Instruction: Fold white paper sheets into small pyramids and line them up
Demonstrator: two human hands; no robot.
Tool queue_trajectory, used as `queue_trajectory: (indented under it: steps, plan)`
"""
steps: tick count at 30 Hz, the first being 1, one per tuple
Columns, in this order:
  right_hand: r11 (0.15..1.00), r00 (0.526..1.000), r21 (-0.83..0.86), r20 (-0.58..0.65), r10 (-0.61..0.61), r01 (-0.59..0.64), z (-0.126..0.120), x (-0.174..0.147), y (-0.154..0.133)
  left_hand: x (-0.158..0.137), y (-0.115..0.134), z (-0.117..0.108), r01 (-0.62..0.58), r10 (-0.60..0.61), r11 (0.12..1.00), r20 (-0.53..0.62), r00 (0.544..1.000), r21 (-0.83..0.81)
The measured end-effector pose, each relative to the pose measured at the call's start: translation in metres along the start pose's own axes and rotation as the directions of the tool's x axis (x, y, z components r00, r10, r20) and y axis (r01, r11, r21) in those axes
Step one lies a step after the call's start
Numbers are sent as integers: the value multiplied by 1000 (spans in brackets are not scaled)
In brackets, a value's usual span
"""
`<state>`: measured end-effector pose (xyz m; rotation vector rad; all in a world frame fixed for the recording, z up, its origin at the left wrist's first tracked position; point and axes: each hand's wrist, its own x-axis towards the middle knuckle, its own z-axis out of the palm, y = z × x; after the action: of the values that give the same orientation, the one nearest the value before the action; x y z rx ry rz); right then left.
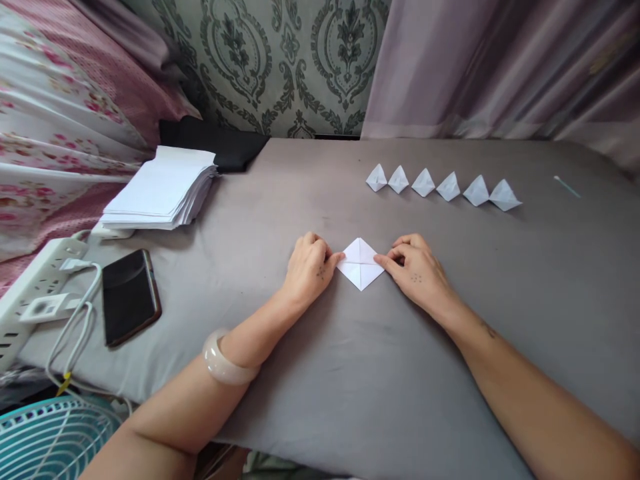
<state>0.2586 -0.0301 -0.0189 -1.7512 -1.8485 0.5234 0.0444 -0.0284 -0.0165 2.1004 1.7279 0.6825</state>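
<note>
While the left hand [311, 267] and right hand [417, 272] pinch the folded paper [361, 274] at its side corners, middle of the tabletop [360, 373], uneven tugging could honestly skew those creases or rip it.

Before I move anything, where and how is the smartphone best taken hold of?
Probably grip the smartphone across its two long edges, from above and from its right, where the left hand is nearest. It lies flat, dark screen up, and white cables run close by its left edge.
</note>
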Motion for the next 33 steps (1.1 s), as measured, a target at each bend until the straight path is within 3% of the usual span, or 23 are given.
queue_trajectory:
  steps: [4, 6, 10, 13, 16, 19, 22, 27, 29, 33]
  plan:
    - [1000, 1000, 8, 26, -8, 8, -3, 2, 0, 1, 0, 0, -33, 33, 999, 20, 999, 38]
    - [1000, 999, 16, 50, -4, 3, -6, 3, 0, 3, -1, 0, -117, 116, 992, 29, 993, 37]
    - [999, 993, 33, 112, 31, -34, -15, 9, 2, 8, -4, 0, -378, 369, 925, 149, 918, 40]
    - [995, 985, 80, 169, 42, -57, -21, 12, 5, 11, -6, 0, -453, 427, 888, 219, 877, 80]
    - [983, 998, 171, 35, 60, -65, -20, 11, 3, 12, -6, -1, -480, 445, 870, 235, 864, 114]
    - [977, 982, 140, -127, -142, 160, -11, 1, -11, 12, -6, -2, -500, 462, 856, 239, 854, 129]
    - [929, 930, -19, 4, -369, 369, 0, -13, -28, 11, -4, -4, -470, 433, 874, 244, 868, 124]
    - [865, 907, -278, 183, -379, 417, 7, -29, -40, 10, -6, -1, -150, 139, 984, 106, 985, 101]
    - [848, 906, -325, 199, -373, 420, 8, -31, -39, 9, -7, 1, -78, 71, 994, 81, 994, 82]
    - [833, 905, -354, 207, -373, 424, 8, -32, -38, 6, -10, -2, -59, 55, 997, 100, 994, 41]
